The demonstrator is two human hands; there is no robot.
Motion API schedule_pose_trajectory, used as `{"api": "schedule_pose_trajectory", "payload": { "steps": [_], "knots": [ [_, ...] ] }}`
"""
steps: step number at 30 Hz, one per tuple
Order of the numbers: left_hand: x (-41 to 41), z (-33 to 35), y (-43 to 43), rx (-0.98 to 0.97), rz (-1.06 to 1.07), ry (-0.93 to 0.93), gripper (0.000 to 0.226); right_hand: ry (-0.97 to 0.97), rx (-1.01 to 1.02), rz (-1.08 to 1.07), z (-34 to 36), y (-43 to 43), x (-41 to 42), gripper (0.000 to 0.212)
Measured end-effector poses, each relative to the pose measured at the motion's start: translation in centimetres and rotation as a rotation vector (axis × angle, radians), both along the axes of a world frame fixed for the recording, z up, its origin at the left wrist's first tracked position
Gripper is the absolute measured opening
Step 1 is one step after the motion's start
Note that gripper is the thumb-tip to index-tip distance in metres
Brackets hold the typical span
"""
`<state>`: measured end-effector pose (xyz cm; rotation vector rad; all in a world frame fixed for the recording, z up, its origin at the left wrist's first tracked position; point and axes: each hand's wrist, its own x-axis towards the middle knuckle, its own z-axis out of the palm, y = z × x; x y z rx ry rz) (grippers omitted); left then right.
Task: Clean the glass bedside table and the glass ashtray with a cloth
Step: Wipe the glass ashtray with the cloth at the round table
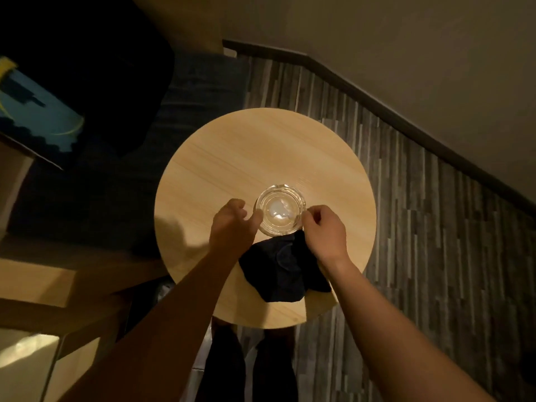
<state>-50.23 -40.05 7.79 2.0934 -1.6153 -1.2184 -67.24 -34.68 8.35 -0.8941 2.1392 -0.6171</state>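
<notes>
Your left hand (232, 220) sits at the ashtray's left rim, fingers curled, thumb touching the glass; whether it grips is unclear. Your right hand (323, 230) is at the right rim, fingertips pinched together, likely on the dark cloth (278, 271) bunched beneath it, though the hold itself is hidden. The glass ashtray (280, 210) stands on the round tabletop (261, 152), slightly near of centre, cloth touching its near edge. Step in hand, as I read it: the ashtray. Next calls for steadying the glass with your left and working cloth into the bowl.
</notes>
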Motion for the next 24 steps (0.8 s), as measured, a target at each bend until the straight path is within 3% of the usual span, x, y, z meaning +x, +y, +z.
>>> {"api": "schedule_pose_trajectory", "payload": {
  "steps": [5, 8, 14, 15, 16, 18, 21, 24],
  "knots": [
    [-1.9, -0.1, -2.6, 0.104, -0.003, 0.050, 0.029, 0.041, 0.090, 0.063, -0.2, -3.4, -1.0, 0.024],
    [-1.3, 0.4, -2.4, 0.151, -0.014, 0.125, 0.037, 0.101, 0.106, 0.105, 0.2, -3.8, -1.3, 0.029],
    [1.6, 4.1, 0.1, 0.350, 0.216, 0.673, 0.011, 0.078, -0.019, 0.194, 4.2, -1.2, -0.4, 0.032],
    [2.3, 4.9, 1.0, 0.369, 0.269, 0.728, 0.019, 0.022, -0.046, 0.189, 4.8, -0.3, -0.3, 0.038],
    [3.0, 5.6, 1.9, 0.375, 0.303, 0.737, 0.029, -0.052, -0.065, 0.159, 5.2, 0.7, -0.2, 0.043],
    [4.5, 6.3, 3.7, 0.326, 0.329, 0.700, 0.030, -0.121, -0.055, 0.105, 4.6, 2.9, -0.1, 0.045],
    [6.5, 7.3, 6.0, 0.306, 0.390, 0.692, 0.027, 0.085, 0.077, 0.229, 1.5, 5.8, 0.2, 0.032],
    [7.9, 7.9, 7.6, 0.306, 0.403, 0.716, 0.038, 0.150, 0.206, 0.311, -0.2, 7.2, 1.4, 0.038]
  ]
}}
